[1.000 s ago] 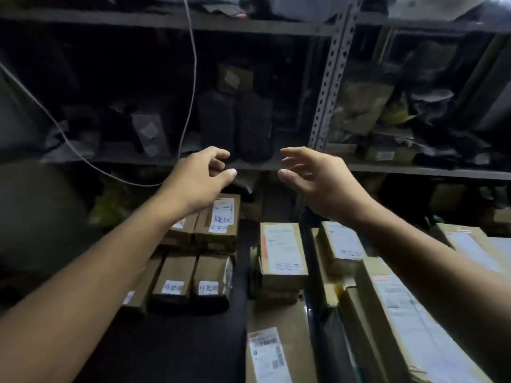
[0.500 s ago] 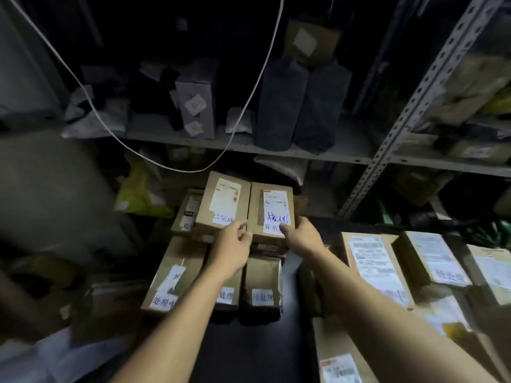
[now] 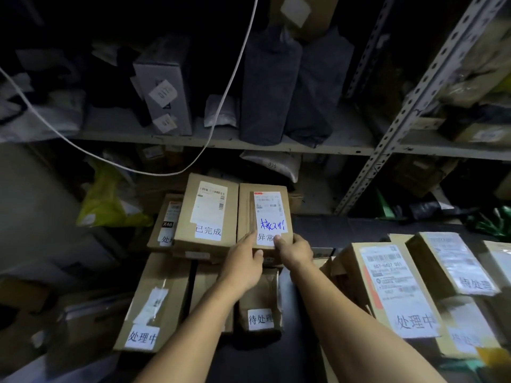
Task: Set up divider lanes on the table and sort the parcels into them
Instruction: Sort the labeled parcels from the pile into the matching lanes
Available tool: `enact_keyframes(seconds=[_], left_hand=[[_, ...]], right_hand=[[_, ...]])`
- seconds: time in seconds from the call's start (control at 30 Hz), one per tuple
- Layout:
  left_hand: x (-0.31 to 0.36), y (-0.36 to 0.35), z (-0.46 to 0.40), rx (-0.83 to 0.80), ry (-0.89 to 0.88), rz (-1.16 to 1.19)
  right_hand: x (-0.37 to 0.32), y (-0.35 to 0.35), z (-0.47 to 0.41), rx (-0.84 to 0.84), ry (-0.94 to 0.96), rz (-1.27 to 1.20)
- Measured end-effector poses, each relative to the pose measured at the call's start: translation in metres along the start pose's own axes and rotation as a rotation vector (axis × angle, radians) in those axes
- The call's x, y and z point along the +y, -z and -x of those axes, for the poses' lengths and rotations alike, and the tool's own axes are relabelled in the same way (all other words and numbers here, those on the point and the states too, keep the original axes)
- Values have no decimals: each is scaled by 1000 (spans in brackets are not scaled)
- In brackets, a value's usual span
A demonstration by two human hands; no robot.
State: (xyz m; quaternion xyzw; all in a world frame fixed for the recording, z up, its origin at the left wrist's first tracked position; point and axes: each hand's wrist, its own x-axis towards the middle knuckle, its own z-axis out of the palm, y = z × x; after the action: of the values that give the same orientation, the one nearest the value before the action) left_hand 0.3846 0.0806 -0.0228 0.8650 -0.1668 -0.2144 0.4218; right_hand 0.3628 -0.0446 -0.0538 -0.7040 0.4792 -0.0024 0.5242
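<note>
A brown cardboard parcel point(image 3: 266, 211) with a white label and blue handwriting lies at the far middle of the dark table point(image 3: 326, 230). My left hand point(image 3: 246, 264) grips its near left corner, thumb on the front face. My right hand point(image 3: 294, 251) grips its near right corner, fingers curled over the top edge. Beside it on the left lies a larger labelled parcel point(image 3: 208, 214). Closer to me sit several more labelled parcels point(image 3: 150, 302), one of them a small brown one point(image 3: 261, 302) under my left wrist.
A stack of labelled boxes point(image 3: 392, 286) fills the right side of the table. Metal shelving point(image 3: 221, 140) behind holds dark bags and a grey box point(image 3: 163, 95). A white cable point(image 3: 221, 106) hangs across it. A yellow bag point(image 3: 107, 200) lies at the left.
Both hands came down from in front of the shelves to the handwritten parcel and closed on its near corners. The view tilted down and moved closer.
</note>
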Motion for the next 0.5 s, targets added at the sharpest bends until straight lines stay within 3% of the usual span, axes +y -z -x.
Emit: enact_keyframes(seconds=[0.27,0.5], left_hand=[[1,2,10,116,69,67],[15,13,22,271,58,139]], right_hand=[[3,10,13,115,-24,-62],[-21,45,45,152,125,-78]])
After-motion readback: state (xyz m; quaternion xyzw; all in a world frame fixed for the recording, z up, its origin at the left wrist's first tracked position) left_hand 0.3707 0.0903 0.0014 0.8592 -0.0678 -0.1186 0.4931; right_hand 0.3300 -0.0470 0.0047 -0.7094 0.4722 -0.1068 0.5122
